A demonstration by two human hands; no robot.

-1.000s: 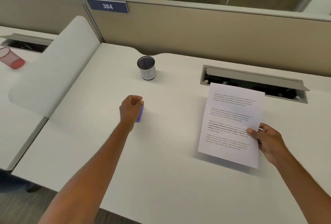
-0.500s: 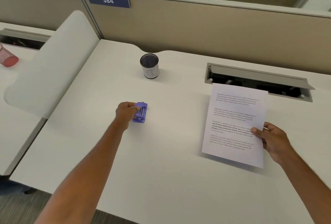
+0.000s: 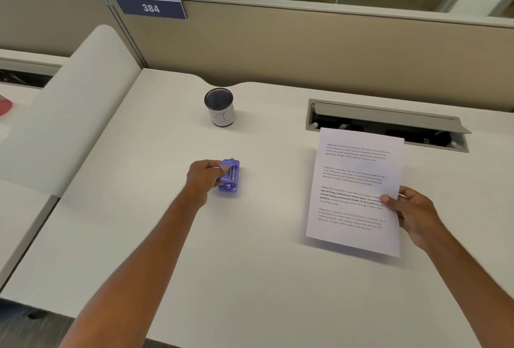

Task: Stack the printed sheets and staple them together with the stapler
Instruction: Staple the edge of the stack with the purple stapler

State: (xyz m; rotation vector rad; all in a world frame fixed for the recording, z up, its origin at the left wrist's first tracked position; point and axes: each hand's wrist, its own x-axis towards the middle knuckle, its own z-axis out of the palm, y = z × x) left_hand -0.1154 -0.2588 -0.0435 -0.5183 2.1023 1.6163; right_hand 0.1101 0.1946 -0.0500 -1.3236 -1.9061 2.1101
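Pick-up step judged in hand: purple stapler [image 3: 229, 175] grasped by left hand [image 3: 205, 178] on desk [image 3: 250, 264], printed sheets [image 3: 356, 191] pinched by right hand [image 3: 411, 215]; stapler to be carried to a sheet corner next.

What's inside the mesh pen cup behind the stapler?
The mesh pen cup shows only dark mesh inside; nothing sticks out above its rim. Its bottom is in shadow, so small items there cannot be ruled out.

- We see open desk [image 3: 264, 278] between the left hand [image 3: 204, 178] on the stapler [image 3: 230, 174] and the right hand [image 3: 411, 212] holding the sheets [image 3: 358, 180].
- Mesh cup [image 3: 220, 107] stands farther back, well apart from both.
- Open cable tray [image 3: 389, 122] lies just behind the sheets; partition [image 3: 306, 49] closes the rear.
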